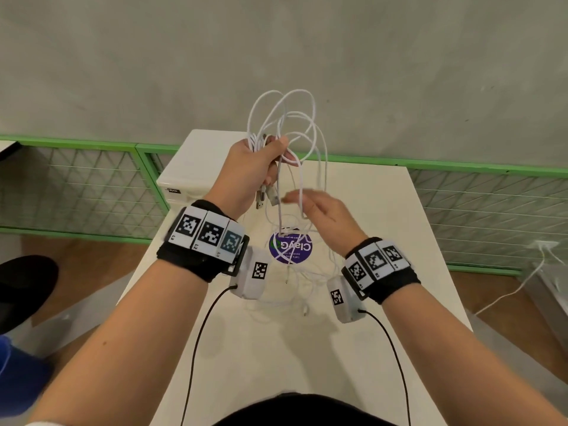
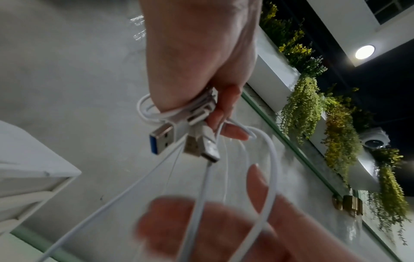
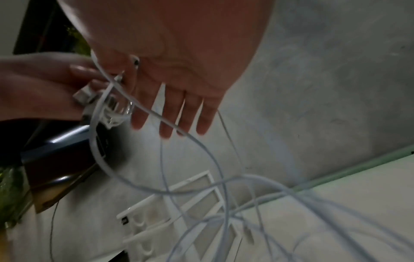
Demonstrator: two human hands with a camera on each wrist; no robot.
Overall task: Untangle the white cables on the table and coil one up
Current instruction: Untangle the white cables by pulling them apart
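My left hand (image 1: 264, 158) is raised above the table and grips a bundle of white cables (image 1: 285, 118) whose loops stand up above the fist. Several USB plugs (image 1: 266, 198) hang below that hand; the left wrist view shows these USB plugs (image 2: 165, 140) sticking out under the curled fingers (image 2: 226, 109). Just below and to the right, my right hand (image 1: 304, 201) has straight fingers, and hanging strands cross it. In the right wrist view one cable strand (image 3: 156, 115) runs over its spread fingers (image 3: 168, 115). More white cable (image 1: 295, 287) lies tangled on the table.
The white table (image 1: 399, 241) carries a round purple sticker (image 1: 292, 250) under the cables. A white drawer box (image 1: 190, 176) stands at the far left corner. Green mesh fencing (image 1: 76, 186) runs behind. Black leads (image 1: 196, 348) hang from both wrist cameras.
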